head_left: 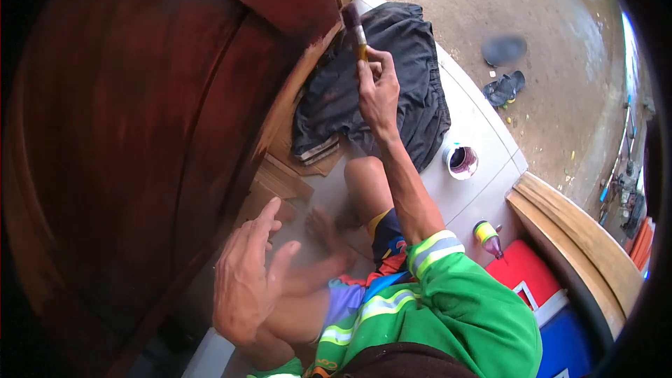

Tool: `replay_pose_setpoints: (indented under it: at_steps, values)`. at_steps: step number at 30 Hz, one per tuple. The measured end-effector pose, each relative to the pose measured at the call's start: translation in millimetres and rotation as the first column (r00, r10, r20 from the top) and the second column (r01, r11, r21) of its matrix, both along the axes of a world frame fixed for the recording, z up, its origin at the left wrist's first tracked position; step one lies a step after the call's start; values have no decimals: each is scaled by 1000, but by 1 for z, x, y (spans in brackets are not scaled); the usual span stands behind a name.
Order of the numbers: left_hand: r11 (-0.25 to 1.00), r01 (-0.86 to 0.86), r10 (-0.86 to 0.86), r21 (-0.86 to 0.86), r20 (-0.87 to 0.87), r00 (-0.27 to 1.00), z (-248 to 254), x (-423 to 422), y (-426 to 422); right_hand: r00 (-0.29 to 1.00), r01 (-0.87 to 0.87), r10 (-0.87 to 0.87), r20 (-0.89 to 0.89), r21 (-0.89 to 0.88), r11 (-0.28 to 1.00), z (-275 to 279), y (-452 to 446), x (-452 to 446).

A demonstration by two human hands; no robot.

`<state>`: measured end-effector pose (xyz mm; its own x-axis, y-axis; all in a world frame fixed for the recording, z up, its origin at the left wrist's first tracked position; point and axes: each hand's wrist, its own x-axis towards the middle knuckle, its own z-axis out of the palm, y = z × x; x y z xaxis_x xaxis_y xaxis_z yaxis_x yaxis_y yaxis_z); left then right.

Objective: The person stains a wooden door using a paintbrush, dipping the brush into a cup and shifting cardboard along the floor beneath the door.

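Note:
My right hand (380,91) grips a paintbrush (360,35) by its handle, bristles pointing up and dark with stain. The brush tip is close to the lower edge of a dark reddish-brown wooden panel (140,112), which fills the left side. Held up with nothing in it, my left hand (248,280) has its thumb apart from the fingers, in front of the panel's lower part. A white tub (461,161) with dark paint inside stands on the tiles, right of my right forearm.
A dark cloth garment (413,84) lies on the white tiles (483,126), with cardboard (280,182) beneath the panel edge. A bottle (488,238) lies beside a red and blue item (525,273). Wooden trim (574,238) borders the right. Sandals (504,89) lie on the ground beyond.

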<state>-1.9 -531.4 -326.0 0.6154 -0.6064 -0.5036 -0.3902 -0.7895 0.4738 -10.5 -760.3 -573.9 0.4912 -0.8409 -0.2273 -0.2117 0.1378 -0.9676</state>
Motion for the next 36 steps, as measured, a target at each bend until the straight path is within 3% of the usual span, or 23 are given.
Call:
replay_pose_setpoints:
  at_steps: [4, 6, 7, 8, 10, 12, 15, 16, 18, 19, 20, 22, 24, 25, 27, 30, 33, 34, 35, 36]
  values:
    - [1000, -9, 9, 9, -27, 1000, 1, -2, -1, 985, -98, 124, 119, -203, 974, -55, 35, 38]
    - [1000, -21, 21, 7, -18, 1000, 0, 0, 2, 925, -284, 194, -328, -255, 924, -72, 27, 18]
    - [1000, -28, 28, 4, -17, 999, -1, 0, 3, 860, -376, 272, -431, -175, 910, -65, 18, 4]
    - [1000, -29, 29, 5, -10, 1000, -1, 1, 3, 791, -457, 282, -542, -219, 862, -59, 10, -7]
    - [999, -44, 44, 11, -2, 999, -2, -1, 5, 743, -578, 290, -603, -359, 733, -44, -13, -13]
    - [997, -71, 72, 24, -35, 997, -1, -3, 7, 776, -610, 316, -546, -522, 597, -18, -31, 1]
    - [996, -87, 87, 8, -14, 996, 2, 4, 3, 798, -597, 293, -526, -631, 495, 110, -36, 15]
    - [996, -86, 86, 3, -11, 996, 2, 4, 3, 857, -515, 293, -424, -734, 443, 137, -40, 11]
    - [997, -71, 71, -2, 17, 997, 2, 2, 3, 918, -372, 330, -220, -767, 524, 202, -44, 0]
    - [998, -64, 64, -5, 36, 997, 2, 2, 3, 934, -286, 335, -125, -821, 493, 226, -50, -3]
    - [997, -72, 72, -8, 20, 997, 2, 1, 2, 939, -195, 342, -27, -863, 466, 241, -52, -5]
    - [997, -77, 77, -15, -10, 997, 3, 0, -1, 933, -110, 346, 102, -833, 542, 238, -55, -2]
    - [996, -86, 86, 4, -24, 996, 2, 2, -1, 903, -52, 373, 213, -808, 587, 195, -60, 8]
    - [996, -91, 91, 11, -29, 995, 2, 2, -1, 915, -202, 394, 89, -743, 638, 165, -56, 5]
    - [999, -47, 47, -7, 34, 998, -5, 4, 2, 896, -344, 436, -80, -747, 569, 53, -59, 20]
    - [999, -43, 42, 25, 33, 999, -10, 5, -2, 756, -650, 406, -513, -515, 559, -24, -67, 1]
    - [997, -47, 45, 64, 35, 998, -15, 7, 0, 685, -727, 372, -626, -555, 403, 8, -93, 12]
    - [997, -45, 41, 69, 47, 998, -20, 11, 1, 653, -751, 343, -675, -517, 412, 65, -98, 23]
    - [997, -38, 33, 72, 75, 997, -27, 15, 4, 745, -665, 310, -591, -625, 409, 127, -98, 22]
    - [996, -31, 23, 82, 97, 995, -35, 20, 7, 789, -607, 318, -525, -744, 279, 182, -108, 28]
